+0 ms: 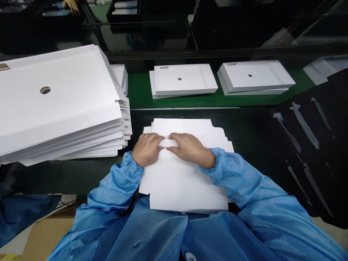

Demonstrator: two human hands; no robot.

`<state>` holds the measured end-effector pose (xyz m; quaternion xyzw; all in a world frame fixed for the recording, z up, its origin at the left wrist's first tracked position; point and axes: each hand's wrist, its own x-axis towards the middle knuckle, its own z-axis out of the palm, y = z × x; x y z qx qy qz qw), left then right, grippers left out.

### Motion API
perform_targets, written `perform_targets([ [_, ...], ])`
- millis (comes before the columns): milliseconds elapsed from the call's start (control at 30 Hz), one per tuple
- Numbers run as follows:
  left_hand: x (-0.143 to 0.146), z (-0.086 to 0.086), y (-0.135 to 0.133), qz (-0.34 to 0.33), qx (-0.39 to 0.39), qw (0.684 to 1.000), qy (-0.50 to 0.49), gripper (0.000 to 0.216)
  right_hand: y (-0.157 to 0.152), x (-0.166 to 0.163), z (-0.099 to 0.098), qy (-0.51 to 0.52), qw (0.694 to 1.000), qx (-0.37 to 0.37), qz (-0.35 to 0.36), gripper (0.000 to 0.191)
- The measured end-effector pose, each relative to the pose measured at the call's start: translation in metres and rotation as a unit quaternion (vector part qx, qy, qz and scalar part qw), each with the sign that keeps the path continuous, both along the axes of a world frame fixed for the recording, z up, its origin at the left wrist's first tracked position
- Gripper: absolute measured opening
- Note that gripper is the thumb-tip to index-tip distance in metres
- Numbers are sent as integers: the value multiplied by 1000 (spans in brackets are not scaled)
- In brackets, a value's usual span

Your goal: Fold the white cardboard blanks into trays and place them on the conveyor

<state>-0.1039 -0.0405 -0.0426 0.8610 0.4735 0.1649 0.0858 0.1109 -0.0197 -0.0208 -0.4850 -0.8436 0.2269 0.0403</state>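
Note:
A flat white cardboard sheet (179, 181) lies on the dark bench right in front of me, atop a few more sheets. My left hand (146, 148) and my right hand (190, 148) rest side by side on its middle. Both have their fingers curled and pressed down on a fold of the sheet, fingertips almost touching. Blue sleeves cover both arms to the wrists.
A tall stack of flat white box blanks (62, 108) with a round hole fills the left of the bench. Two folded white boxes (183, 79) (254, 77) sit on the green belt (141, 94) behind. Another person's hand (71, 5) shows at top left.

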Motion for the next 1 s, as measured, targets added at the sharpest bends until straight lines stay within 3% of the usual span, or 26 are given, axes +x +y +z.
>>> perform_targets([
  [367, -3, -3, 2, -49, 57, 997, 20, 33, -2, 6, -4, -16, 996, 65, 63, 42],
  [767, -3, -4, 0, -68, 115, 991, -8, 23, -2, 5, 13, -81, 989, 60, 107, 37],
  [1000, -3, -1, 0, -64, 137, 988, -27, 20, -11, 6, 14, -121, 974, 122, 147, 35],
])
